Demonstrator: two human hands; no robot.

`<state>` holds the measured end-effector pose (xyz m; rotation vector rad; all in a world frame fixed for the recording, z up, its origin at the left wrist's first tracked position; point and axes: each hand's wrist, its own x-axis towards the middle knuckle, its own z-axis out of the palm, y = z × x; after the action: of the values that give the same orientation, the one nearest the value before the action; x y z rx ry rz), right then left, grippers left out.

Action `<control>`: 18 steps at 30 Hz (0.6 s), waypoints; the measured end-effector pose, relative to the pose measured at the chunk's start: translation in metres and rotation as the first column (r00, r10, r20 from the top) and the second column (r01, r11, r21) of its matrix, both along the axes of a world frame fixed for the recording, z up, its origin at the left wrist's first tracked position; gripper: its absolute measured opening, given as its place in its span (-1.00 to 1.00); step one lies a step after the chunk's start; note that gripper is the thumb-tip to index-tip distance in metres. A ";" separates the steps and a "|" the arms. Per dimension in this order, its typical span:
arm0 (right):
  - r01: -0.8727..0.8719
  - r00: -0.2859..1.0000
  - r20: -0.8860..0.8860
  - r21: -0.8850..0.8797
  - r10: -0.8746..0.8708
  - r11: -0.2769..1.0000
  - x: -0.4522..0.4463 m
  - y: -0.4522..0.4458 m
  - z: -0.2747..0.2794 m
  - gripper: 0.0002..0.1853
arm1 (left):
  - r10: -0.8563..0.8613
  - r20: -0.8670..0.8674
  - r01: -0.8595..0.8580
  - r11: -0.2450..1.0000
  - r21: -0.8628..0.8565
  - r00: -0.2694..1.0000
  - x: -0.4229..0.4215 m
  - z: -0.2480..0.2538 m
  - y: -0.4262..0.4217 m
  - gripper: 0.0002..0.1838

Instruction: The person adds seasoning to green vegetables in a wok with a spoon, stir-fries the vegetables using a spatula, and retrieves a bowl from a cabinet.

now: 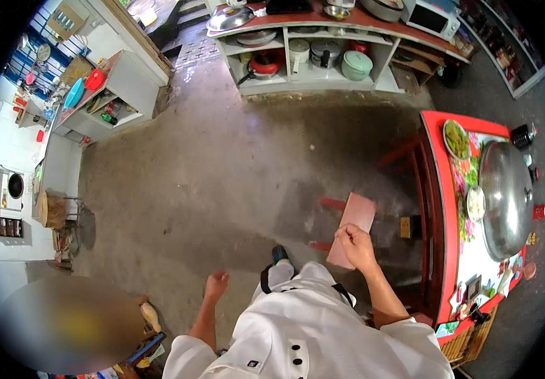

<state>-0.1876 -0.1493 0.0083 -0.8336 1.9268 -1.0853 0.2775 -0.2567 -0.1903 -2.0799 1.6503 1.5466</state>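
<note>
- Right hand point(354, 246): fingers curled inward, tightness not tellable; nothing visibly held.
- Pale-pink, rectangular, seemingly wooden stool point(361, 211) with red legs: near right, behind right hand in view; contact not tellable.
- Left hand point(217, 284): fingers bent, closure not tellable, above grey concrete floor point(177, 189); any contents hidden.
- Red-rimmed table point(447, 208) bearing large domed metal lid point(506, 196): right of stool.
- Step, by judgement: between grasps; any new hold calling for uncurled fingers.

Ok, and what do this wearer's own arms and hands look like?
Both the left hand and the right hand look bare, with no gloves or wristwear visible. The forearms are uncovered below loose, plain white short sleeves, which match the white top with its round dark buttons.
</note>
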 end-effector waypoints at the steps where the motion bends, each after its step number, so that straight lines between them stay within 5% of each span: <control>1: 0.000 1.000 -0.021 0.004 0.000 1.000 -0.004 -0.020 -0.005 -0.83 | 0.092 -0.066 -0.094 0.995 -0.024 0.994 -0.021 0.013 -0.028 -0.70; 6: -0.066 0.978 -0.190 0.081 0.080 0.995 -0.040 -0.096 -0.025 -0.80 | 0.187 -0.129 -0.193 0.980 -0.039 0.974 -0.109 0.043 -0.126 -0.67; 8: -0.002 0.984 -0.177 0.070 0.014 0.998 -0.065 -0.137 -0.038 -0.80 | 0.198 -0.329 -0.190 0.980 0.058 0.923 -0.146 0.030 -0.160 -0.68; 14: 0.012 0.944 -0.330 0.087 0.017 0.996 -0.184 -0.306 -0.033 -0.76 | 0.195 -0.328 -0.166 0.979 0.115 0.924 -0.226 -0.021 -0.290 -0.74; 18: -0.035 0.886 -0.461 0.034 0.047 0.999 -0.289 -0.450 0.018 -0.71 | 0.228 -0.284 -0.219 0.974 0.063 0.932 -0.291 0.016 -0.388 -0.72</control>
<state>-0.4766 -0.5996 0.0265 -1.1980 2.2924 -0.8877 -0.0135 -0.6451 -0.1747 -2.1760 1.4954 2.0205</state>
